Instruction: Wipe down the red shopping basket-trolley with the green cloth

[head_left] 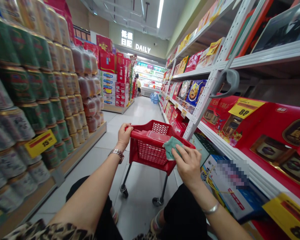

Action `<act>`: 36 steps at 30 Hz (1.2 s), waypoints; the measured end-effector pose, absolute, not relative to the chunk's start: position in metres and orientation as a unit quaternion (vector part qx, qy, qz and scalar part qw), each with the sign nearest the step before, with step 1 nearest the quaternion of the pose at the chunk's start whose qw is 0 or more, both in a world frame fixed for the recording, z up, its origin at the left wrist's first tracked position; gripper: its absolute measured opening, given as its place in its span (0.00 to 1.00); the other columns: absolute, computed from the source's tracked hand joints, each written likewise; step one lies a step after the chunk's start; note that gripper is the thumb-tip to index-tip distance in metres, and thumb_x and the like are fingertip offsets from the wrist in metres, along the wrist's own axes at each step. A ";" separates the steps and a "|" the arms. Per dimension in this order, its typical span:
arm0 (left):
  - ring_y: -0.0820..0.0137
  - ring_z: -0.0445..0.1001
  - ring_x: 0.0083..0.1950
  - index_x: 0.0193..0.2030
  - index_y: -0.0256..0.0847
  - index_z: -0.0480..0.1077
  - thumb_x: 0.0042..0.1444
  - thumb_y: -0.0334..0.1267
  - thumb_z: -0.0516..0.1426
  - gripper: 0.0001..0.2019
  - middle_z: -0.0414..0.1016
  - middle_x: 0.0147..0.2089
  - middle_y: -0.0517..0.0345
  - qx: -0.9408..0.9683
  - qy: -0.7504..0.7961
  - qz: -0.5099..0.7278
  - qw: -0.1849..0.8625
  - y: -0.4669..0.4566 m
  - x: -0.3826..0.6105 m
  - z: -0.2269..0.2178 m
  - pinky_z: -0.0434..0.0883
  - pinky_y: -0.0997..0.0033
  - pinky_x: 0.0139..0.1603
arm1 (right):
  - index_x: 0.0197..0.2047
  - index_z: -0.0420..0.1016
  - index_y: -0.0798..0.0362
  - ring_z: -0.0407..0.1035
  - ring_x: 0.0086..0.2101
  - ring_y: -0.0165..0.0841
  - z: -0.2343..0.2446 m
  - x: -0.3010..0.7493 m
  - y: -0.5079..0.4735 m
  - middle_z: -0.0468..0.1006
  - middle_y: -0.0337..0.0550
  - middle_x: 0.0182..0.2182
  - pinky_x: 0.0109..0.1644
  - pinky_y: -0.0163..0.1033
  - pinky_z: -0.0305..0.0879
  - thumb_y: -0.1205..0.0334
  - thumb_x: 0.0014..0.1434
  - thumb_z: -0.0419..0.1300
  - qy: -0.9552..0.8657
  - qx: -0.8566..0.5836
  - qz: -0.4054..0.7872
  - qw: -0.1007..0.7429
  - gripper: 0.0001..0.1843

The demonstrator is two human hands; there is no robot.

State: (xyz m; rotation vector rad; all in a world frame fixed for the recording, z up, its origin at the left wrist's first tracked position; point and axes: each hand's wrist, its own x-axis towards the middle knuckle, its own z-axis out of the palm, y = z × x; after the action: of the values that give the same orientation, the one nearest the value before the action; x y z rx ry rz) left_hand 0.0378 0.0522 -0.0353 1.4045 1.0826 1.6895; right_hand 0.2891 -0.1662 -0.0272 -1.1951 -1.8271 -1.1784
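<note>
A red plastic shopping cart on dark casters stands right in front of me in the aisle. My left hand is wrapped round the left end of its handle. In my right hand is a green cloth, pressed against the right part of the cart's handle. The fingers lie over the cloth and hide part of it. Through the lattice walls I cannot make out anything in the basket.
Stacked drink cans line the left side, with red gift boxes beyond. White shelves with boxed goods run close along the right. A grey hook-like handle hangs there. Blue bottles and a person are far ahead.
</note>
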 end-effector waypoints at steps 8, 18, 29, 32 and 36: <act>0.59 0.75 0.55 0.27 0.46 0.63 0.49 0.43 0.56 0.06 0.80 0.43 0.54 0.550 0.414 0.649 0.324 0.055 0.039 -0.042 0.69 0.58 0.61 | 0.53 0.83 0.46 0.69 0.50 0.41 -0.004 0.245 -0.124 0.83 0.45 0.54 0.55 0.47 0.59 0.71 0.68 0.60 -0.744 -0.468 -0.348 0.326 0.16; 0.59 0.75 0.56 0.28 0.47 0.63 0.52 0.44 0.55 0.07 0.80 0.45 0.54 0.563 0.413 0.652 0.297 0.058 0.037 -0.049 0.68 0.56 0.63 | 0.58 0.81 0.43 0.70 0.50 0.41 0.039 0.192 -0.082 0.79 0.44 0.60 0.53 0.46 0.61 0.71 0.70 0.54 -0.787 -0.550 -0.181 0.215 0.21; 0.61 0.75 0.52 0.28 0.47 0.64 0.56 0.46 0.52 0.09 0.79 0.43 0.55 0.593 0.422 0.629 0.276 0.050 0.035 -0.046 0.70 0.59 0.59 | 0.57 0.80 0.42 0.68 0.48 0.42 0.023 0.178 -0.077 0.79 0.44 0.59 0.51 0.48 0.59 0.71 0.69 0.55 -0.783 -0.523 -0.257 0.220 0.21; 0.60 0.75 0.54 0.29 0.47 0.65 0.57 0.46 0.53 0.09 0.80 0.45 0.54 0.598 0.424 0.626 0.265 0.046 0.035 -0.045 0.69 0.57 0.61 | 0.56 0.80 0.42 0.68 0.48 0.41 0.016 0.190 -0.082 0.80 0.44 0.57 0.52 0.48 0.57 0.72 0.68 0.56 -0.767 -0.517 -0.284 0.252 0.21; 0.59 0.75 0.53 0.30 0.47 0.66 0.58 0.46 0.52 0.09 0.79 0.46 0.52 0.602 0.422 0.628 0.257 0.043 0.034 -0.043 0.69 0.57 0.61 | 0.55 0.81 0.44 0.68 0.47 0.41 0.009 0.212 -0.094 0.82 0.44 0.55 0.51 0.47 0.57 0.74 0.66 0.57 -0.740 -0.521 -0.304 0.296 0.21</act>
State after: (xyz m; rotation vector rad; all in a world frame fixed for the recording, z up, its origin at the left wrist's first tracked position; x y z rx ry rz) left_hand 0.0338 0.0430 -0.0428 1.6334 1.1439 1.7036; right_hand 0.2119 -0.0945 0.0095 -1.3865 -1.9699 -0.8099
